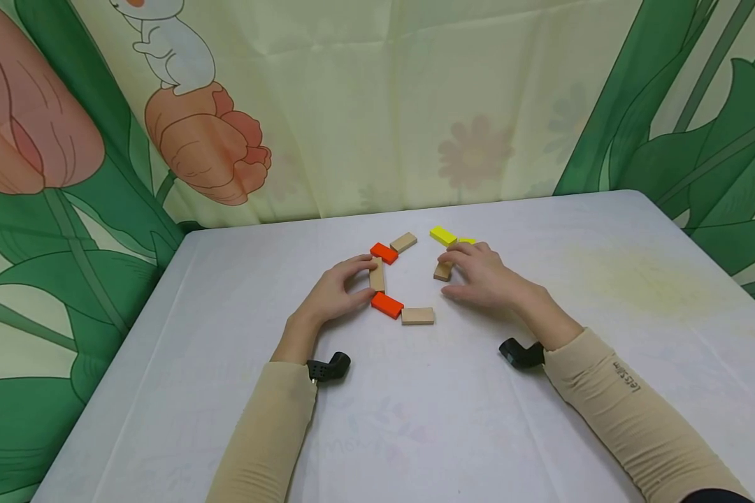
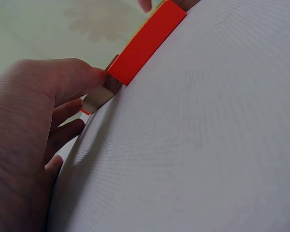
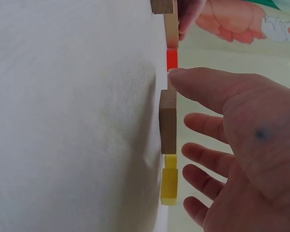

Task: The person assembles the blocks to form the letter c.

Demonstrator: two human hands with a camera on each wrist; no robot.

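My left hand (image 1: 335, 293) holds a plain wooden block (image 1: 377, 278) at the left of a ring of small blocks, thumb near its front end and forefinger near its far end. Red blocks lie at either end of it, one farther back (image 1: 384, 253) and one in front (image 1: 387, 305). Over on the right side, my right hand (image 1: 483, 278) hovers around another wooden block (image 1: 442, 271) with thumb and fingers spread. The right wrist view shows a gap between those fingers and the block (image 3: 168, 123). Part of a yellow block (image 1: 468, 241) is hidden behind this hand.
A wooden block (image 1: 418, 316) lies at the front of the ring. Toward the back are one more wooden block (image 1: 404, 242) and a yellow block (image 1: 443, 236). All rest on a table with a white cloth (image 1: 415, 419); a printed curtain (image 1: 352, 105) hangs behind.
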